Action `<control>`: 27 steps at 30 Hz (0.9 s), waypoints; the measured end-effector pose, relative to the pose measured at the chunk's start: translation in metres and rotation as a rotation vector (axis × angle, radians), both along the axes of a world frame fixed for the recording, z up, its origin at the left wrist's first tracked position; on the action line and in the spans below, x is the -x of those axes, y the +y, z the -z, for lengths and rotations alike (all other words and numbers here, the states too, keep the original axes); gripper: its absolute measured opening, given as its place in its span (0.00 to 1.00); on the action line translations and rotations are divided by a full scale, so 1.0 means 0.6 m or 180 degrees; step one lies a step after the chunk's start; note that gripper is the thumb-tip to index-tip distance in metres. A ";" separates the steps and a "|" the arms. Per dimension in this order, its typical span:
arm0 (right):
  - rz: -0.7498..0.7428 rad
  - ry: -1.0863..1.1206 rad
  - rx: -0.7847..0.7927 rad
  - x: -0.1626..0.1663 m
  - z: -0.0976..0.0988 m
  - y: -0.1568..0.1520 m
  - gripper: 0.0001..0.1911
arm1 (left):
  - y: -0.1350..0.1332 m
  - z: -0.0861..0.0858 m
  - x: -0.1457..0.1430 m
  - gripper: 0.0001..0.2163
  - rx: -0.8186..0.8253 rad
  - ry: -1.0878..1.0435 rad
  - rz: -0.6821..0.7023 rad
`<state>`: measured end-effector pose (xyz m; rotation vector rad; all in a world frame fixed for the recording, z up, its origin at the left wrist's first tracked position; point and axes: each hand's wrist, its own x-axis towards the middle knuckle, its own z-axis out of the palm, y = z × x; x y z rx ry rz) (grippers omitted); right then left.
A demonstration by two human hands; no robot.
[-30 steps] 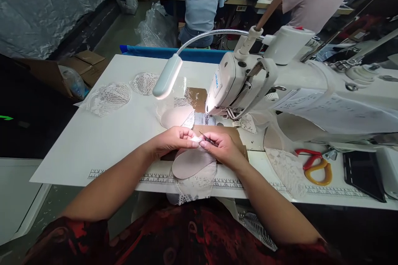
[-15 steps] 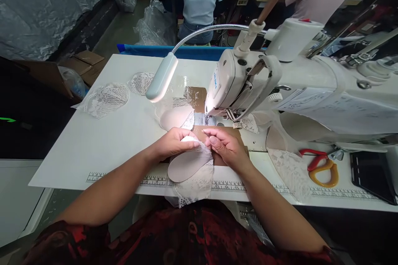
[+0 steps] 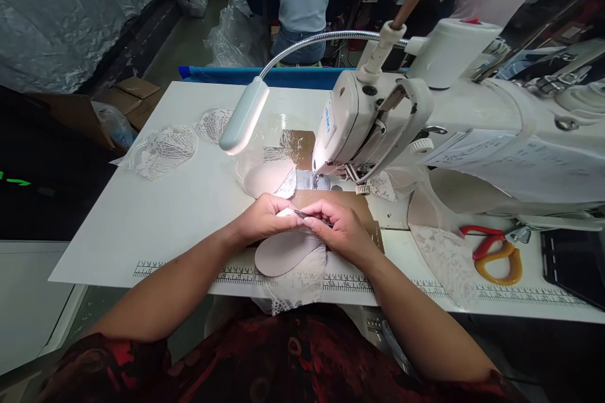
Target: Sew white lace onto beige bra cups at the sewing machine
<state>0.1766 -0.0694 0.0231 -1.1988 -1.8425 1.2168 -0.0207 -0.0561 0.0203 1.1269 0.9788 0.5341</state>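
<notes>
Both my hands meet over a beige padded cup [image 3: 283, 252] edged with white lace [image 3: 295, 283], near the front edge of the white sewing table [image 3: 155, 208]. My left hand [image 3: 262, 217] is closed, pinching the top edge of the cup. My right hand [image 3: 338, 227] is closed on a small dark metal tool [image 3: 302, 215], its tip at the same edge. The lace hangs over the table's front edge onto my lap.
A white sewing machine [image 3: 378, 119] with a gooseneck lamp [image 3: 243, 116] stands just behind my hands. Another cup [image 3: 269, 177] lies under the lamp, lace pieces [image 3: 161, 148] at back left. Red and yellow scissors [image 3: 494, 255] and a dark tablet [image 3: 574, 264] lie right. Two people sit at benches behind.
My right hand, which had pulled slightly away from the cup edge half a second ago, is back against my left hand with the dark tool showing again.
</notes>
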 end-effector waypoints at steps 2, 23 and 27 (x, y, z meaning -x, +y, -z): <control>0.0066 0.0073 0.0024 0.002 0.005 0.001 0.10 | 0.001 0.000 -0.001 0.16 -0.0004 -0.0013 0.0003; -0.1251 -0.1858 -0.1313 -0.025 -0.013 -0.022 0.08 | 0.121 -0.031 0.039 0.14 -0.1688 0.2154 -0.0298; -0.0522 -0.1713 -0.0696 -0.073 -0.031 -0.011 0.07 | 0.083 -0.030 0.048 0.10 -0.1343 0.1656 -0.0008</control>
